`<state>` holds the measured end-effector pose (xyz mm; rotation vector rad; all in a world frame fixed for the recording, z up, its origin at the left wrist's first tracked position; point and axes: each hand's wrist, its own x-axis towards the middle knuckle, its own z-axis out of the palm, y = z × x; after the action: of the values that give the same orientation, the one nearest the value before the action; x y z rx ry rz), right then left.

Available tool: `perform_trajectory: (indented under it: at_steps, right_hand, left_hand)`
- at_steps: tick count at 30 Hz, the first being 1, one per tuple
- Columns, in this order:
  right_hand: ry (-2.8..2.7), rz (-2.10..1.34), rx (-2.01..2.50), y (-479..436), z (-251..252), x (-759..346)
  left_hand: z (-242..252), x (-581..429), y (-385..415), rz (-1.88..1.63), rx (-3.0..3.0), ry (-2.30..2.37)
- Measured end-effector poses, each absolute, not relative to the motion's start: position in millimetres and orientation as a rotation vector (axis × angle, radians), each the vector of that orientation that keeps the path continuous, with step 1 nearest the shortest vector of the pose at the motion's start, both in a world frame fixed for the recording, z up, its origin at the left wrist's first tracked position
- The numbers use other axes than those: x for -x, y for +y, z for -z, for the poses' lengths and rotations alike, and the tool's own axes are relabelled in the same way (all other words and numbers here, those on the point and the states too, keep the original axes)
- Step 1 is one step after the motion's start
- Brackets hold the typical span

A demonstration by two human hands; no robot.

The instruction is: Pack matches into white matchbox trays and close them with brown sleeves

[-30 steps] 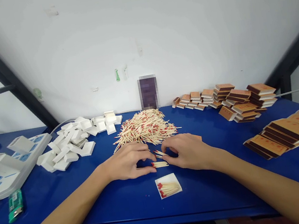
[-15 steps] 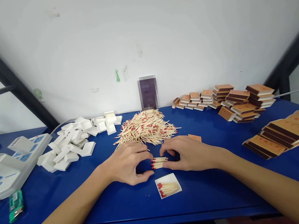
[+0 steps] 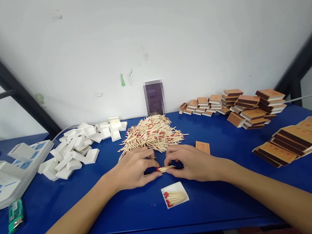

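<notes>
A small bundle of red-tipped matches (image 3: 167, 168) lies crosswise between my two hands, low over the table. My left hand (image 3: 135, 170) pinches its red-headed end between thumb and fingers. At the plain end, the thumb and fingers of my right hand (image 3: 193, 162) close on the sticks. Just nearer to me sits a white inner matchbox tray (image 3: 180, 186), partly filled with matches, heads to the left. Behind my hands rises a large heap of loose matches (image 3: 152, 131). An orange flattened matchbox cover (image 3: 202, 147) lies beyond my right hand.
White trays (image 3: 72, 151) are piled at left, near a power strip (image 3: 25, 175) with plugs and a green packet (image 3: 15, 215). Matchboxes (image 3: 251, 113) stand stacked at back right. Flattened covers (image 3: 297, 139) overlap at right on the blue table (image 3: 125, 222).
My fingers have closed in on the matches from both ends, and the bundle is squeezed narrower. My right hand has moved slightly left, showing more of the orange cover.
</notes>
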<state>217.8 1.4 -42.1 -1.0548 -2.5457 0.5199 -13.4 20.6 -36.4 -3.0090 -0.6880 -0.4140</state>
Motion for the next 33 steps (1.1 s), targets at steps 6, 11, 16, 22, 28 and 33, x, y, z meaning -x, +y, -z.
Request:
perform_trajectory:
  at_steps: [6,11,16,22,28,33]
  right_hand:
    - [-2.593,-0.262,0.982,1,49,-216]
    - [-2.652,-0.058,0.915,4,56,-212]
    - [-2.725,0.016,0.917,5,55,-210]
    - [-2.734,-0.041,0.982,2,53,-210]
    - [-2.7,0.061,0.952,1,55,-208]
    - [-2.653,0.103,0.915,3,61,-207]
  left_hand:
    - [39,11,21,0.447,3.049,-0.731]
    - [40,9,21,0.501,3.038,-0.783]
    - [41,8,22,0.477,2.998,-0.819]
    - [41,5,19,0.438,2.938,-0.831]
    - [41,1,16,0.445,2.903,-0.932]
    - [44,0,16,0.46,2.926,-0.992]
